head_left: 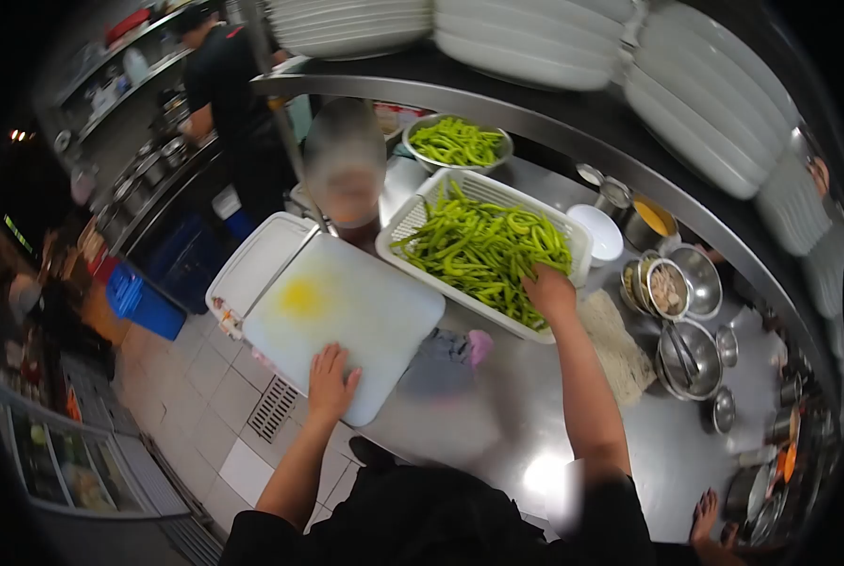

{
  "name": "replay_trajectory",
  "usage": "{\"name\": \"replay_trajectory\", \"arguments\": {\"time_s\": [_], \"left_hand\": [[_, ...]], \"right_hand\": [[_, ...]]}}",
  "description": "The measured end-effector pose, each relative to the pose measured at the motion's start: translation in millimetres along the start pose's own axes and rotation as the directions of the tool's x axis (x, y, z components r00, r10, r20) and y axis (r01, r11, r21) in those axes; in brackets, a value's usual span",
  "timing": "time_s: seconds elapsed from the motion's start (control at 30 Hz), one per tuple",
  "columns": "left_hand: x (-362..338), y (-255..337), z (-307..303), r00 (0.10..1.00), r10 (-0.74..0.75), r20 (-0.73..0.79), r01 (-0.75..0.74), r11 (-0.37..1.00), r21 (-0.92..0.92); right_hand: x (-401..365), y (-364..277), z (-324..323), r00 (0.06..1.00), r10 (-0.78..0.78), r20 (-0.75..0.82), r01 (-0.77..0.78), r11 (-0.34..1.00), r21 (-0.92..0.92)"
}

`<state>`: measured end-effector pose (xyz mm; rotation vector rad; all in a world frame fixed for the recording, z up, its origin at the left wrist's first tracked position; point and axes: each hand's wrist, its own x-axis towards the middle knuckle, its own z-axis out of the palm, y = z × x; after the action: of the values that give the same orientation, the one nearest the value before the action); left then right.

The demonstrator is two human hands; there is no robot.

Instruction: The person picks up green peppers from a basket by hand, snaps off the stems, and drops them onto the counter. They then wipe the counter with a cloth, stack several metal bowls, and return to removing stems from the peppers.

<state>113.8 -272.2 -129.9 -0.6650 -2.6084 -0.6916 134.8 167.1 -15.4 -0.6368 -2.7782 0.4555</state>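
My left hand [331, 385] rests flat on the near edge of a white cutting board [375, 302], its fingers apart and nothing in it. A yellow stain marks the board's upper left. My right hand [548, 288] reaches into the right side of a white plastic basket [411, 212] heaped with long green peppers [483, 245]. Its fingertips are down among the peppers, so what they hold, if anything, is hidden. Behind the basket stands a metal bowl [509, 151] with more green peppers [455, 141].
Right of the basket are a white bowl [595, 233], a beige cloth [615, 349] and several metal bowls [688, 358]. Stacked white plates [535, 38] line the shelf above. A person in black [229, 104] stands at the back left; another person's hand [706, 514] shows lower right.
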Motion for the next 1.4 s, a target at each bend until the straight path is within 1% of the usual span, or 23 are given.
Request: {"name": "replay_trajectory", "arguments": {"time_s": [0.03, 0.07, 0.13, 0.17, 0.2, 0.23, 0.27, 0.3, 0.33, 0.53, 0.67, 0.73, 0.77, 0.8, 0.83, 0.87, 0.93, 1.07, 1.13, 1.17, 1.23, 1.37, 1.4], "left_hand": [[-1, 10, -7, 0.999, -0.001, 0.034, 0.000, 1.000, 0.021], [-1, 4, 0, 1.000, -0.012, 0.009, 0.012, 1.000, 0.004], [-8, -4, 10, 0.999, -0.007, -0.047, 0.005, 0.999, -0.043], [-11, -7, 14, 0.997, -0.022, -0.067, 0.017, 0.996, -0.082], [-13, -10, 14, 0.996, -0.016, -0.086, 0.009, 0.997, -0.076], [-12, -10, 12, 0.996, -0.022, -0.081, 0.017, 0.998, -0.059], [-12, -8, 12, 0.996, -0.073, -0.044, 0.067, 0.991, -0.119], [-12, -10, 10, 0.997, -0.061, 0.037, 0.064, 0.993, -0.099], [-12, -6, 6, 0.998, -0.069, 0.017, 0.070, 0.995, -0.069], [-12, -5, 1, 0.997, -0.078, -0.012, 0.077, 0.996, -0.049], [-12, -6, 3, 0.997, -0.078, 0.000, 0.078, 0.995, -0.060], [-11, -7, 5, 0.997, -0.079, -0.003, 0.078, 0.996, -0.051], [-12, -8, 6, 0.997, -0.080, 0.000, 0.080, 0.996, -0.046], [-12, -7, 7, 0.997, -0.082, -0.004, 0.081, 0.996, -0.039], [-12, -7, 7, 0.996, -0.084, 0.011, 0.085, 0.996, -0.041], [-11, -7, 6, 0.996, -0.086, 0.027, 0.087, 0.995, -0.044], [-11, -6, 1, 0.995, -0.087, 0.054, 0.089, 0.995, -0.034], [-13, -7, 3, 0.996, -0.072, 0.050, 0.073, 0.997, -0.022], [-12, -7, 3, 0.996, -0.070, 0.055, 0.072, 0.997, -0.020], [-13, -7, 2, 0.996, -0.068, 0.060, 0.069, 0.997, -0.019], [-12, -6, 0, 0.996, -0.070, 0.062, 0.071, 0.997, -0.021], [-12, -6, -1, 0.995, -0.069, 0.065, 0.071, 0.997, -0.027], [-12, -6, 0, 0.995, -0.069, 0.066, 0.071, 0.997, -0.026]], "right_hand": [[15, 2, 12, 0.994, 0.008, 0.105, 0.014, 0.979, -0.206], [22, 3, 22, 0.989, -0.004, 0.147, 0.039, 0.970, -0.240], [32, 34, 54, 0.992, -0.086, 0.096, 0.111, 0.950, -0.290], [29, 32, 50, 0.984, -0.099, 0.148, 0.138, 0.949, -0.284], [23, 27, 43, 0.981, -0.135, 0.136, 0.160, 0.968, -0.195], [29, 34, 47, 0.958, -0.214, 0.191, 0.259, 0.931, -0.258], [35, 42, 56, 0.983, -0.116, 0.141, 0.144, 0.968, -0.205], [31, 30, 41, 0.970, -0.153, 0.189, 0.190, 0.962, -0.196], [37, 37, 43, 0.963, -0.160, 0.215, 0.206, 0.955, -0.212], [40, 38, 37, 0.981, -0.121, 0.151, 0.086, 0.972, 0.219], [49, 67, 47, 0.988, -0.041, 0.149, 0.004, 0.971, 0.237], [56, 86, 60, 0.997, -0.066, -0.043, 0.078, 0.881, 0.467], [60, 90, 60, 0.996, -0.073, -0.043, 0.084, 0.876, 0.474], [48, 72, 35, 0.987, 0.126, 0.101, -0.160, 0.822, 0.546], [40, 61, 18, 0.917, 0.303, 0.258, -0.398, 0.714, 0.577], [44, 65, 15, 0.917, 0.301, 0.260, -0.398, 0.709, 0.582], [47, 67, 6, 0.896, 0.332, 0.296, -0.429, 0.470, 0.771], [29, 32, -16, 0.929, 0.250, 0.271, -0.348, 0.348, 0.871], [35, 27, -16, 0.906, 0.335, 0.257, -0.326, 0.167, 0.931], [36, 24, -18, 0.907, 0.333, 0.259, -0.326, 0.165, 0.931], [31, 12, -30, 0.889, 0.342, 0.305, -0.334, 0.027, 0.942], [29, 3, -26, 0.926, 0.316, 0.204, -0.182, -0.099, 0.978], [36, 14, -14, 0.935, 0.258, 0.243, -0.189, -0.217, 0.958]]}}
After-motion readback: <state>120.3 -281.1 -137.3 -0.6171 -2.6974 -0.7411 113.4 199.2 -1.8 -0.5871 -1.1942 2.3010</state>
